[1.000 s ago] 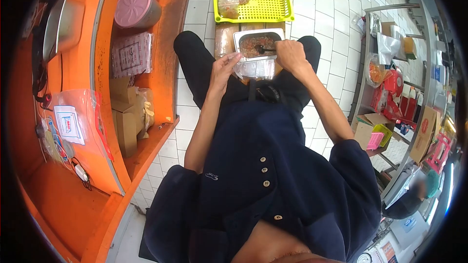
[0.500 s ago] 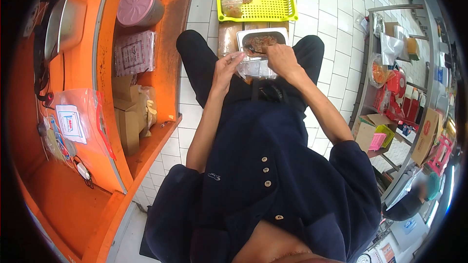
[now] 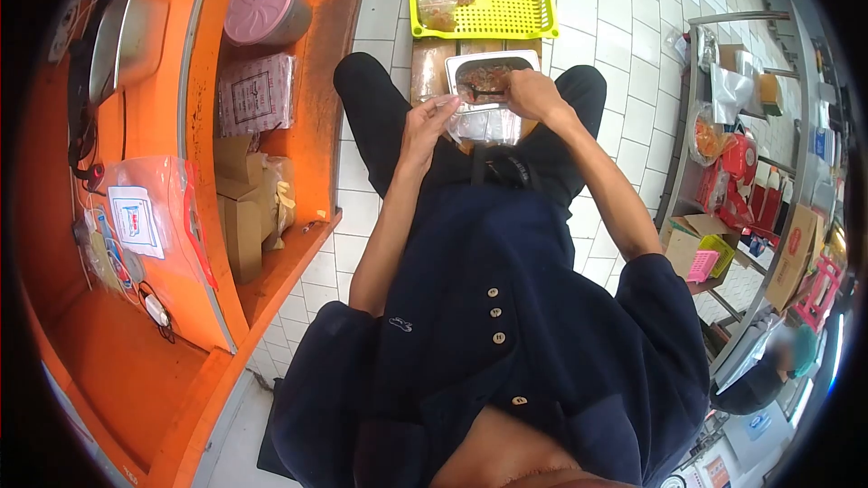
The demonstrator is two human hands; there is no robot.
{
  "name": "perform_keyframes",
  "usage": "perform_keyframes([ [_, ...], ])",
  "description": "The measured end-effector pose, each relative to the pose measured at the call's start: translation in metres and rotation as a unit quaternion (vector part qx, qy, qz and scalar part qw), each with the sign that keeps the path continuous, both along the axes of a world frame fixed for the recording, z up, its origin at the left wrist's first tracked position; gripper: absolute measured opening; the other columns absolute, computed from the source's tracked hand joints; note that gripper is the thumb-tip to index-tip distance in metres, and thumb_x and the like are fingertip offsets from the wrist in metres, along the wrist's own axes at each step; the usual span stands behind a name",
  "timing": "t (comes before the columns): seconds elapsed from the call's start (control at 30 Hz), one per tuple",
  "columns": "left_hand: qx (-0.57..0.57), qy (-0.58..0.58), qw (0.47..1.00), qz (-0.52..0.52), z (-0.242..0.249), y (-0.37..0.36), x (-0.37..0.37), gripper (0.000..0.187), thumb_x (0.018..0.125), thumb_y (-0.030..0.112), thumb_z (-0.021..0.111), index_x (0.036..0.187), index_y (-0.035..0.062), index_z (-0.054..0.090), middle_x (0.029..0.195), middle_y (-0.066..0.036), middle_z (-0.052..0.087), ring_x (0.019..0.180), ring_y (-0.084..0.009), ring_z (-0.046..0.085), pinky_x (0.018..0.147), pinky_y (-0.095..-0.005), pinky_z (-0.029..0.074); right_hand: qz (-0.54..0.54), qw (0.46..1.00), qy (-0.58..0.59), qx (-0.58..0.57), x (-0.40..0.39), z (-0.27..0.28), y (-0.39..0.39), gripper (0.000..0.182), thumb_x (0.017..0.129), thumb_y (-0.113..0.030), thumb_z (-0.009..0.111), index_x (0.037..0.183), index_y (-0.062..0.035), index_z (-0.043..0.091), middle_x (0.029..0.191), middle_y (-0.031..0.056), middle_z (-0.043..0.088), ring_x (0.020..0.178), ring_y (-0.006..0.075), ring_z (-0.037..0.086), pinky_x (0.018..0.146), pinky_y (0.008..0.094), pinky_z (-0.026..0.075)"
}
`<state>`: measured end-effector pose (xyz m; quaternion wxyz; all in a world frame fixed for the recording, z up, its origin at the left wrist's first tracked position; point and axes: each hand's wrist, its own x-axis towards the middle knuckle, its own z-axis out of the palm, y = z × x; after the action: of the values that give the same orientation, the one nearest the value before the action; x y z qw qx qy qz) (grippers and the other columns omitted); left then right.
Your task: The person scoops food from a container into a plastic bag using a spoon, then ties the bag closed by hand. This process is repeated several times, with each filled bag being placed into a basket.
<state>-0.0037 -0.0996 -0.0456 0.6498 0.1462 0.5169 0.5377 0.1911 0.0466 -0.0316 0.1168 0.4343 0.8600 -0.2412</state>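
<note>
My left hand (image 3: pixel 428 134) pinches the edge of a clear plastic bag (image 3: pixel 488 126) that lies at the near side of a metal tray. The metal tray (image 3: pixel 535 61) holds a reddish-brown chunky food (image 3: pixel 484 79). Over the tray's right part, my right hand (image 3: pixel 535 95) grips a dark-handled utensil (image 3: pixel 493 93), its far end in the food. Beyond the tray stands a yellow-green basket (image 3: pixel 511 7) with filled clear bags (image 3: pixel 438 2) in its left part.
An orange shelf unit (image 3: pixel 312 81) on the left holds a pink-lidded tub (image 3: pixel 262 7), a pink-printed pack (image 3: pixel 257 95) and cardboard boxes (image 3: pixel 240 230). Metal shelves (image 3: pixel 692 154) with bags and boxes stand at the right. A person (image 3: pixel 759 384) is at the lower right.
My right hand has shifted slightly right, and more of the utensil shows over the food. My left hand stays at the bag. The whole view has moved slightly.
</note>
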Motion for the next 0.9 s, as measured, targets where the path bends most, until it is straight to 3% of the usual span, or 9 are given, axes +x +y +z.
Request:
perform_keyframes([
  [0.1,0.0,-0.001,1.0,0.005,0.002,0.001,0.001,0.037,0.097,0.024,0.074,0.119,-0.0051,0.068,0.103,-0.005,0.072,0.093,-0.0077,0.065,0.082,-0.0217,0.051,0.022,0.999,-0.009,-0.029,0.002,0.003,0.003,0.026,0.084,-0.009,0.059,0.104,-0.008,0.076,0.086,0.0262,0.071,0.084,0.0428,0.07,0.077,0.051,0.057],
  [0.2,0.001,0.005,1.0,-0.002,0.0,0.0,0.001,0.037,0.097,0.023,0.074,0.12,-0.0054,0.068,0.101,-0.004,0.072,0.091,-0.0073,0.065,0.082,-0.0211,0.051,-0.003,0.994,0.078,-0.08,0.008,0.011,0.006,0.025,0.084,-0.005,0.057,0.103,-0.0028,0.074,0.085,0.0226,0.073,0.083,0.0356,0.072,0.078,0.0439,0.056],
  [0.3,0.004,0.017,1.0,0.003,0.0,-0.001,-0.003,0.037,0.097,0.023,0.074,0.12,-0.006,0.068,0.099,-0.004,0.072,0.09,-0.0072,0.065,0.082,-0.0209,0.05,-0.098,0.943,0.184,-0.261,0.034,-0.008,0.025,0.026,0.082,0.004,0.051,0.099,0.0054,0.07,0.086,0.0072,0.072,0.083,0.0155,0.065,0.076,0.0317,0.051],
  [0.4,0.01,0.029,1.0,0.007,0.0,-0.001,-0.007,0.037,0.096,0.022,0.074,0.12,-0.0061,0.068,0.101,-0.006,0.072,0.092,-0.008,0.065,0.084,-0.0215,0.05,-0.158,0.92,0.195,-0.299,0.052,-0.008,0.024,0.031,0.08,0.004,0.048,0.102,0.0046,0.07,0.086,0.0052,0.071,0.082,0.0139,0.064,0.073,0.0301,0.05],
  [0.43,0.006,0.038,0.999,0.003,0.0,-0.002,-0.01,0.037,0.096,0.022,0.074,0.12,-0.0058,0.068,0.102,-0.006,0.073,0.093,-0.0088,0.066,0.086,-0.0221,0.05,-0.175,0.917,0.183,-0.306,0.057,-0.002,0.022,0.024,0.088,0.003,0.051,0.104,0.0025,0.069,0.084,0.0022,0.069,0.074,0.0106,0.057,0.067,0.0251,0.045],
  [0.53,0.037,0.09,0.995,0.017,0.007,-0.007,-0.018,0.036,0.097,0.022,0.073,0.121,-0.0049,0.068,0.107,-0.008,0.073,0.099,-0.0113,0.067,0.091,-0.0234,0.048,-0.226,0.868,0.226,-0.381,0.084,-0.012,0.021,0.018,0.095,-0.007,0.059,0.107,-0.0012,0.071,0.084,0.0017,0.068,0.073,0.0101,0.054,0.067,0.0255,0.044],
  [0.67,0.041,0.132,0.99,0.041,0.016,-0.011,-0.027,0.035,0.098,0.021,0.072,0.121,-0.0043,0.068,0.11,-0.01,0.073,0.103,-0.013,0.067,0.095,-0.0239,0.047,-0.251,0.812,0.299,-0.433,0.096,-0.013,0.004,0.014,0.103,-0.009,0.056,0.11,-0.0025,0.067,0.082,-0.0019,0.062,0.064,0.0051,0.043,0.056,0.021,0.035],
  [0.8,0.044,0.148,0.987,0.044,0.022,-0.013,-0.03,0.034,0.1,0.025,0.069,0.122,-0.0005,0.069,0.108,-0.009,0.075,0.102,-0.0119,0.066,0.096,-0.0265,0.045,-0.276,0.796,0.304,-0.445,0.098,-0.01,-0.001,0.013,0.103,-0.01,0.058,0.111,-0.0035,0.067,0.081,-0.0029,0.061,0.063,0.0041,0.042,0.057,0.0203,0.034],
  [0.9,0.04,0.154,0.986,0.04,0.027,-0.011,-0.031,0.037,0.098,0.023,0.073,0.123,-0.0034,0.068,0.108,-0.01,0.074,0.101,-0.0119,0.067,0.094,-0.0254,0.047,-0.257,0.825,0.264,-0.429,0.094,-0.007,0.001,0.016,0.101,-0.01,0.057,0.113,-0.003,0.066,0.083,-0.0019,0.062,0.07,0.0058,0.048,0.063,0.0225,0.038],
])
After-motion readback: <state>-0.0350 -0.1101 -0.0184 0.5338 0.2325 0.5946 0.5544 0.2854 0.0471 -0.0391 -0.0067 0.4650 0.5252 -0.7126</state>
